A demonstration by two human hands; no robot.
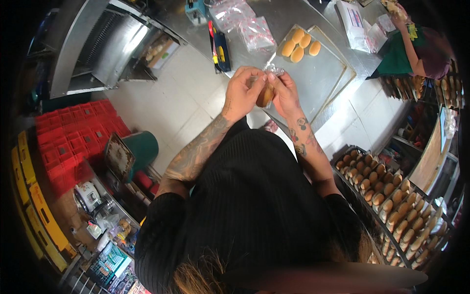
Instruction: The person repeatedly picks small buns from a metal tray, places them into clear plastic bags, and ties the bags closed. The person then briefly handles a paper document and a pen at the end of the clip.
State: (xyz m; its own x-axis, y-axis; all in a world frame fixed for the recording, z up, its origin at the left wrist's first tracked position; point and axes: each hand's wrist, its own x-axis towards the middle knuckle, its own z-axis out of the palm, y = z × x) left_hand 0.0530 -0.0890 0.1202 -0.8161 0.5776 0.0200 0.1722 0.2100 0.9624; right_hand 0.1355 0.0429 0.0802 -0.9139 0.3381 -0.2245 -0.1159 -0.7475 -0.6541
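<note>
Bun [265, 94] is pinched in clear plastic bag [272, 72] by both hands above tabletop [279, 29] edge; left hand [243, 93] & right hand [284, 95] are clamped on it; bag mouth should be kept wide, grip light so bun isn't squashed; tray [318, 73] w/ four buns [299, 44] just beyond; bun racks [387, 206] at right; nothing blocks.

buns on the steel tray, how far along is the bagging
Done: clear filled bags lie piled on the steel table, though their contents are unclear. In hand: the left hand and right hand hold one golden-brown bun in a clear plastic bag. Left: four round golden buns on the flat steel tray, plus racks of unbagged buns at the right.
</note>
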